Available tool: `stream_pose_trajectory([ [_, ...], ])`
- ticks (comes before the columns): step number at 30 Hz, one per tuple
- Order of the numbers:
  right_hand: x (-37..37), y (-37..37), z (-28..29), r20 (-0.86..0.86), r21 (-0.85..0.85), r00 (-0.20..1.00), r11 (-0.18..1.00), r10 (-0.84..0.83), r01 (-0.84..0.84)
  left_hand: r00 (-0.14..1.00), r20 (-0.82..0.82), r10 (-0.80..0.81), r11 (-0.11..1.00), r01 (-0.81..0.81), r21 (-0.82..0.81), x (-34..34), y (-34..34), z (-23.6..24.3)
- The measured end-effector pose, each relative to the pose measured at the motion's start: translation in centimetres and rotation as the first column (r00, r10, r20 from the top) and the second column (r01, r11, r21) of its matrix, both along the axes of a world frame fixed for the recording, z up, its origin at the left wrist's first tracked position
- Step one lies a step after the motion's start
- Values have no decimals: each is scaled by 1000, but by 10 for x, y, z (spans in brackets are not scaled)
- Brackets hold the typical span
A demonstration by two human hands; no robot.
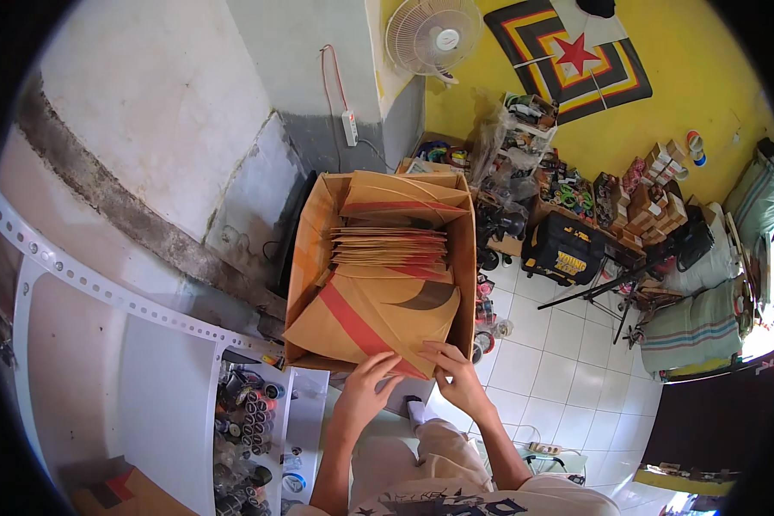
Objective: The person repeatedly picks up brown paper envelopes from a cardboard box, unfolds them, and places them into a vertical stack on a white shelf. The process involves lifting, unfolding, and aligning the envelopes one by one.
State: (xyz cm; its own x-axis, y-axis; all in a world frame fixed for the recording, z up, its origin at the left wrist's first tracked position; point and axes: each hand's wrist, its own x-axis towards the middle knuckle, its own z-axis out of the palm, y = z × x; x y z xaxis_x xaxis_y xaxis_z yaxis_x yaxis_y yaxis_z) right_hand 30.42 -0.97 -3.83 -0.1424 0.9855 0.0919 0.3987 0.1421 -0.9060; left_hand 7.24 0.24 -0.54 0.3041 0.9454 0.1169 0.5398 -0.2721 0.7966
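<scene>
fingers of left hand and right hand in a grasp on near edge of brown cardboard, forearms converging

Cardboard sheets inside box, tripod at right.

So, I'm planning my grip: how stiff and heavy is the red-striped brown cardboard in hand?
The red-striped brown cardboard seems fairly stiff: its face looks uncrumpled. It's probably light, since the cardboard pieces behind show thin edges.
</scene>
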Motion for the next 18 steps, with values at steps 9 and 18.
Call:
stream_pose_trajectory([
  [9,3,-9,7,91,175,996,984,22,-38,1000,5,-3,986,2,165,0,-16,40],
  [18,1,-13,35,153,255,988,966,0,-40,1000,15,17,971,-20,238,-1,-26,58],
])
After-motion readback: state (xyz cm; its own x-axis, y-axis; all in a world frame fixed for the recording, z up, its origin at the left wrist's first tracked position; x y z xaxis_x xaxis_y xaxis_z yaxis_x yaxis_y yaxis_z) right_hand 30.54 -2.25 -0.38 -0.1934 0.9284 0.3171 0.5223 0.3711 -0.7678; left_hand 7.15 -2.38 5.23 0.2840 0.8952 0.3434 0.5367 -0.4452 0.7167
